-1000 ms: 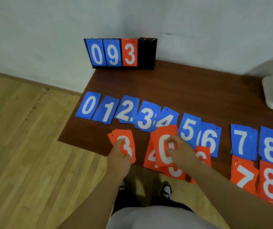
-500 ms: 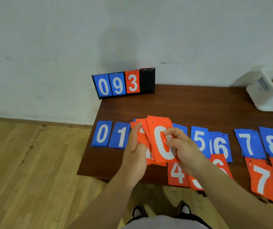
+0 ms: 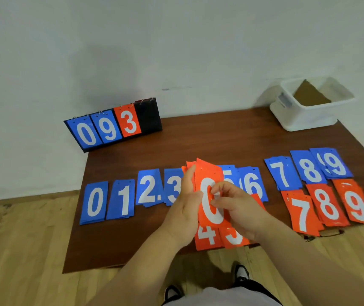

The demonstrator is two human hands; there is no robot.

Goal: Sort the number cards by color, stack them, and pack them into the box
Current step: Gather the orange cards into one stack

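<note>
Feet: dark shoes (image 3: pixel 240 271) on the plank floor (image 3: pixel 22 250), just short of the table's front edge.
Left hand: the left hand (image 3: pixel 183 208) grips the orange stack (image 3: pixel 207 173) along its left edge, fingers pointing up its side.
Right hand: the right hand (image 3: pixel 240 208) pinches the same stack from the right, curled fingertips on the white 0 of the top card.
Stack: held up between both hands, which are close together, lifted off the table and tilted towards the person, hiding part of the blue row behind it.
Front row: loose orange cards (image 3: pixel 207 236) lie flat, with 4 and 5 directly below the hands, and 7, 8 and 9 well off to the right.
Next row: blue cards (image 3: pixel 95 203) run 0 to 9 across the brown table (image 3: pixel 198 140); the 4 is hidden by the stack.
Back left: a flip scoreboard (image 3: pixel 112 125) reads 0, 9, 3 against the wall.
Back right: the white box (image 3: pixel 311 120) sits open at the far corner, well apart from both hands.
</note>
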